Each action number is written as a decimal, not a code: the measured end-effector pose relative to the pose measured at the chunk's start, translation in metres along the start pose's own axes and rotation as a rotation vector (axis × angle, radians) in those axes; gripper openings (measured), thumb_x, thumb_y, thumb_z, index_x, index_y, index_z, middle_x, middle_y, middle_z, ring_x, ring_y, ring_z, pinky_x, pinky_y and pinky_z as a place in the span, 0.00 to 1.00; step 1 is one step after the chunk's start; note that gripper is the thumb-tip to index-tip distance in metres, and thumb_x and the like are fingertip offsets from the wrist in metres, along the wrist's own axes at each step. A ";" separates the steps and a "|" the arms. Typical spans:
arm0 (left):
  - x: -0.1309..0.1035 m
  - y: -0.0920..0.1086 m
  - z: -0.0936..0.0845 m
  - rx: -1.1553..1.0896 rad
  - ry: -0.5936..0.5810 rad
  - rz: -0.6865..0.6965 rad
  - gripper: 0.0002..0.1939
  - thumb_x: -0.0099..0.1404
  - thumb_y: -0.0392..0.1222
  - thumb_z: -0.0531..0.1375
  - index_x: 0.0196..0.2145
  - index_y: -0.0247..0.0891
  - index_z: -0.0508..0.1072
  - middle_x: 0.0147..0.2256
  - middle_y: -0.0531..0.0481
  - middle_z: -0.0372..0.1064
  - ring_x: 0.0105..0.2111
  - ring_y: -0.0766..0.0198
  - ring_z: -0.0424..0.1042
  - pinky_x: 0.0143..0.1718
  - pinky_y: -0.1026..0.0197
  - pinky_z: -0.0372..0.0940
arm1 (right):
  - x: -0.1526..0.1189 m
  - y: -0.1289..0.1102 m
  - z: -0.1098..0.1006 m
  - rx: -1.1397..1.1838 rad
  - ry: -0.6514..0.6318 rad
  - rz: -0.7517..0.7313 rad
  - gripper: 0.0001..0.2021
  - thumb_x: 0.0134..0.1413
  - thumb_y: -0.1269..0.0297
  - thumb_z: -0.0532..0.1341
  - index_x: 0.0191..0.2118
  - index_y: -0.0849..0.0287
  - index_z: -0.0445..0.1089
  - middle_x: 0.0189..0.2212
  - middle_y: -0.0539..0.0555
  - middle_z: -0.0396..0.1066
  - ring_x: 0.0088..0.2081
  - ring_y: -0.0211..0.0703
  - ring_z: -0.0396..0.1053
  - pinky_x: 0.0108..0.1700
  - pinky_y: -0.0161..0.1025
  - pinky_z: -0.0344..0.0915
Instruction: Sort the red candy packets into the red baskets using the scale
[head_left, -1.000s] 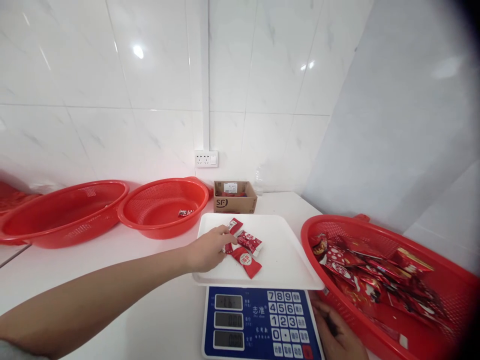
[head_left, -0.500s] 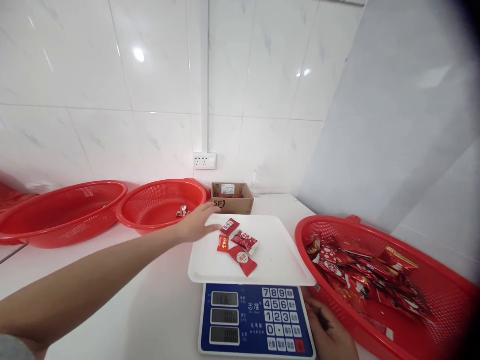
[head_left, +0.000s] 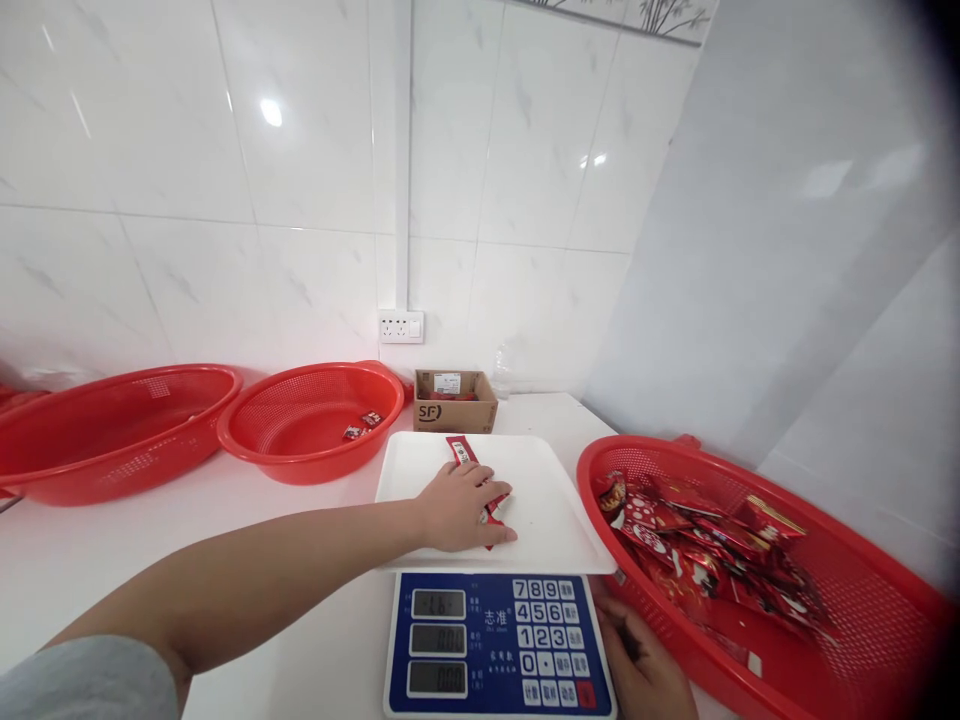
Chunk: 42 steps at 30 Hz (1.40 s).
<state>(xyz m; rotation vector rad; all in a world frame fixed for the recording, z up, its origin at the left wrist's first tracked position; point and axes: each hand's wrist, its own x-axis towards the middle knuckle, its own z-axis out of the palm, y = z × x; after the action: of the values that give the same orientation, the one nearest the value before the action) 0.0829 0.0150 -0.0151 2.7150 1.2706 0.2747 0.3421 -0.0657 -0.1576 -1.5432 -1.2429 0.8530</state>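
Red packets lie on the white tray under our left hand, fingers spread over them, though we cannot tell whether these, or our right hand's beside the scale's blue panel, grip anything.

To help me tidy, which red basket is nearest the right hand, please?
The rightmost basket, heaped with packets; the others stand left of the scale.

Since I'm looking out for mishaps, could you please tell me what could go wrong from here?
The left hand partly covers the red packets on the white weighing tray, so one could be knocked off. The right hand, beside the digital scale, might jostle it. The red colander sits close to the tray's right edge; contact might disturb the reading.
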 end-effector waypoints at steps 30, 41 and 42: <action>-0.024 -0.130 -0.098 0.170 0.383 -0.587 0.18 0.68 0.42 0.47 0.54 0.40 0.62 0.52 0.38 0.66 0.48 0.46 0.69 0.40 0.50 0.66 | -0.010 -0.014 0.009 -0.013 0.121 -0.089 0.19 0.45 0.48 0.58 0.35 0.58 0.74 0.35 0.57 0.78 0.35 0.49 0.75 0.34 0.37 0.72; -0.018 -0.064 -0.046 0.118 -0.034 -0.036 0.36 0.62 0.63 0.54 0.63 0.45 0.54 0.66 0.47 0.47 0.65 0.54 0.47 0.62 0.55 0.48 | -0.010 -0.024 0.008 0.020 0.115 -0.046 0.19 0.40 0.49 0.59 0.33 0.58 0.74 0.33 0.57 0.78 0.34 0.51 0.76 0.34 0.38 0.73; -0.016 -0.053 -0.040 0.119 -0.075 0.016 0.37 0.60 0.65 0.54 0.62 0.46 0.55 0.66 0.48 0.48 0.64 0.54 0.48 0.62 0.54 0.48 | -0.009 -0.022 0.008 0.011 0.118 -0.047 0.19 0.40 0.48 0.59 0.33 0.58 0.74 0.33 0.57 0.78 0.34 0.51 0.76 0.34 0.39 0.73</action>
<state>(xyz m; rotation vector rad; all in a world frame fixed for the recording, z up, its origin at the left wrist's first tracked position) 0.0247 0.0383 0.0120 2.8059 1.2852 0.1002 0.3252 -0.0718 -0.1393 -1.5273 -1.1820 0.7272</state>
